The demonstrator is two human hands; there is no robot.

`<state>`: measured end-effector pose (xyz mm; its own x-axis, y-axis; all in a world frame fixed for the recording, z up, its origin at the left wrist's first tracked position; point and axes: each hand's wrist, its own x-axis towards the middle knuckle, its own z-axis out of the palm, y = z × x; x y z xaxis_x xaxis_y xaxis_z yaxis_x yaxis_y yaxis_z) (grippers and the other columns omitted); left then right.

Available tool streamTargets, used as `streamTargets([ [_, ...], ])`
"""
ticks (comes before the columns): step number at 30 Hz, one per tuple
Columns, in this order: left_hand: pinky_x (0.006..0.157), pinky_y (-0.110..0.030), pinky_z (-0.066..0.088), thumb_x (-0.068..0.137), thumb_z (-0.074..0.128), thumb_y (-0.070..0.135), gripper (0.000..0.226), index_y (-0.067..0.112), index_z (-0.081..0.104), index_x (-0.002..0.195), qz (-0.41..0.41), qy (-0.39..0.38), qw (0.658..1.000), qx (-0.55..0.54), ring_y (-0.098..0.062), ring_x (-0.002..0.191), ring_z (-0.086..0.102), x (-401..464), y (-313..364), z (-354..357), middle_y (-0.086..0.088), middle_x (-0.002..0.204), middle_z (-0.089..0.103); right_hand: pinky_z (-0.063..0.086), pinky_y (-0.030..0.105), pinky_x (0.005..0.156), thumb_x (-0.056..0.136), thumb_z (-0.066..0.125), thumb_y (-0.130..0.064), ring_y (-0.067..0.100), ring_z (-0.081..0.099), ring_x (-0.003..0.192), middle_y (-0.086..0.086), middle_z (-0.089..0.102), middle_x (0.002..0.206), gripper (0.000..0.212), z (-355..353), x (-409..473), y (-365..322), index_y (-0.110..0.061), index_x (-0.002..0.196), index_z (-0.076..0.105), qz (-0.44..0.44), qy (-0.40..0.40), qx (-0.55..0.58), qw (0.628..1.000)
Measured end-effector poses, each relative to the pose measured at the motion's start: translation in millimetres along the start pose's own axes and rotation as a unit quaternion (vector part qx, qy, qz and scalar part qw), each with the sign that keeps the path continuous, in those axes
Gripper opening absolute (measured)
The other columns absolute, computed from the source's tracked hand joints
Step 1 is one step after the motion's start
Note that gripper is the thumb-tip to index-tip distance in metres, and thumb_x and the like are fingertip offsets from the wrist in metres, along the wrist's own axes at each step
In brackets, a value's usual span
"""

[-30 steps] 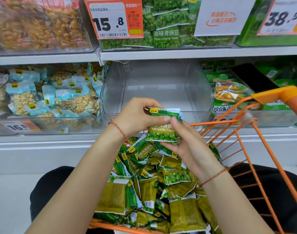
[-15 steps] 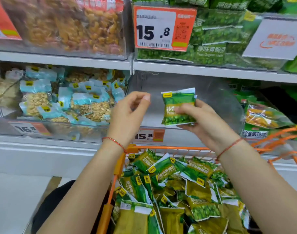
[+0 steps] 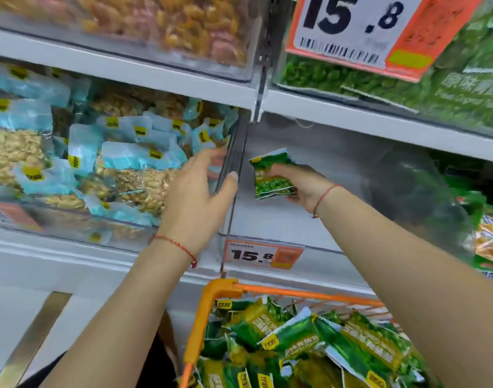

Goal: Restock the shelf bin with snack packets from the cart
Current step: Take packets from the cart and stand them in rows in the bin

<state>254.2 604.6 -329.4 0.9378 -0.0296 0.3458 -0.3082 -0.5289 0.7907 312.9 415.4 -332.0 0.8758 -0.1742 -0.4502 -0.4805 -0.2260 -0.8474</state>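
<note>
At nine o'clock we see a clear bin of blue nut packets (image 3: 119, 163) filling the left stretch of the middle shelf. Next comes the left hand (image 3: 197, 197), fingers spread and curved, holding nothing; its thumb lies against the clear divider wall (image 3: 234, 152) between that bin and its neighbour, fingertips near the blue packs. Just right of the divider, the right hand (image 3: 304, 186) pinches one green pea packet (image 3: 273, 175) between thumb and fingers, upright and slightly tilted, inside the mouth of the clear shelf bin (image 3: 379, 177), above its bare floor. Both wrists wear a red string. At six o'clock of the packet sits a small price tag (image 3: 263, 254) reading 15.8 on the bin's front lip. At five o'clock the orange cart (image 3: 209, 309) holds a heap of green snack packets (image 3: 309, 345). At one o'clock hangs a large 15.8 sign (image 3: 360, 32)
</note>
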Motion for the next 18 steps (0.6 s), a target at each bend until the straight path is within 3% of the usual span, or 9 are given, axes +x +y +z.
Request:
streamTargets([
  [3, 0.066, -0.009, 0.034, 0.092, 0.058, 0.027, 0.03, 0.023, 0.053, 0.121, 0.017, -0.007, 1.0, 0.007, 0.003, 0.08, 0.05, 1.4, -1.2, -0.6, 0.008, 0.11, 0.056, 0.041, 0.027, 0.075, 0.08, 0.07, -0.023, 0.013, 0.056, 0.09, -0.001, 0.063, 0.093, 0.026, 7.9, 25.2, -2.6, -0.019, 0.104, 0.061, -0.038, 0.0, -0.006, 0.999],
  [7, 0.068, -0.004, 0.036, 0.083, 0.052, 0.038, 0.033, 0.028, 0.052, 0.115, 0.011, -0.007, 1.0, -0.009, 0.008, 0.081, 0.052, 8.0, -2.1, -0.4, 0.014, 0.101, 0.055, 0.051, 0.017, 0.065, 0.079, 0.068, 0.004, 0.008, 0.064, 0.077, 0.002, 0.066, 0.09, 0.026, 16.9, 46.9, -1.8, -0.014, 0.097, 0.062, -0.111, -0.052, 0.077, 0.989],
  [9, 0.067, -0.005, 0.037, 0.082, 0.052, 0.038, 0.035, 0.026, 0.054, 0.115, 0.005, -0.005, 1.0, -0.01, 0.008, 0.079, 0.051, 9.6, -1.5, 0.5, 0.018, 0.097, 0.053, 0.053, 0.016, 0.069, 0.073, 0.068, 0.014, 0.008, 0.064, 0.077, 0.004, 0.066, 0.095, 0.042, 19.7, 56.0, 1.0, -0.002, 0.111, 0.061, -0.131, -0.061, 0.041, 0.989],
  [11, 0.068, -0.006, 0.037, 0.082, 0.052, 0.038, 0.037, 0.024, 0.054, 0.117, 0.001, 0.0, 1.0, -0.008, 0.008, 0.078, 0.051, 9.5, -0.8, 1.3, 0.019, 0.097, 0.052, 0.055, 0.022, 0.078, 0.064, 0.076, 0.013, 0.011, 0.067, 0.088, 0.008, 0.066, 0.104, 0.065, 21.1, 66.6, 7.7, 0.005, 0.125, 0.052, -0.132, -0.037, 0.012, 0.991],
  [13, 0.069, -0.007, 0.037, 0.083, 0.051, 0.038, 0.039, 0.024, 0.054, 0.119, 0.001, 0.002, 1.0, 0.0, 0.007, 0.079, 0.05, 9.1, -0.5, 2.3, 0.015, 0.101, 0.052, 0.051, 0.033, 0.093, 0.057, 0.082, 0.002, 0.022, 0.063, 0.106, 0.012, 0.064, 0.117, 0.079, 19.2, 74.6, 15.1, 0.001, 0.129, 0.049, -0.126, 0.014, 0.0, 0.992],
  [15, 0.069, -0.008, 0.037, 0.083, 0.05, 0.038, 0.039, 0.023, 0.054, 0.12, 0.004, 0.0, 1.0, 0.006, 0.003, 0.081, 0.052, 8.3, -0.3, 2.8, 0.012, 0.103, 0.054, 0.048, 0.033, 0.097, 0.063, 0.081, 0.001, 0.023, 0.061, 0.11, 0.009, 0.064, 0.119, 0.072, 19.2, 74.9, 19.5, -0.002, 0.128, 0.051, -0.124, 0.043, -0.011, 0.991],
  [18, 0.069, -0.006, 0.037, 0.084, 0.051, 0.037, 0.038, 0.023, 0.054, 0.12, 0.004, 0.001, 1.0, 0.009, 0.002, 0.083, 0.053, 7.6, 0.5, 2.6, 0.012, 0.104, 0.054, 0.045, 0.02, 0.085, 0.077, 0.069, 0.007, 0.016, 0.058, 0.102, 0.004, 0.061, 0.114, 0.056, 22.6, 72.2, 19.3, -0.004, 0.129, 0.05, -0.131, 0.054, -0.031, 0.989],
])
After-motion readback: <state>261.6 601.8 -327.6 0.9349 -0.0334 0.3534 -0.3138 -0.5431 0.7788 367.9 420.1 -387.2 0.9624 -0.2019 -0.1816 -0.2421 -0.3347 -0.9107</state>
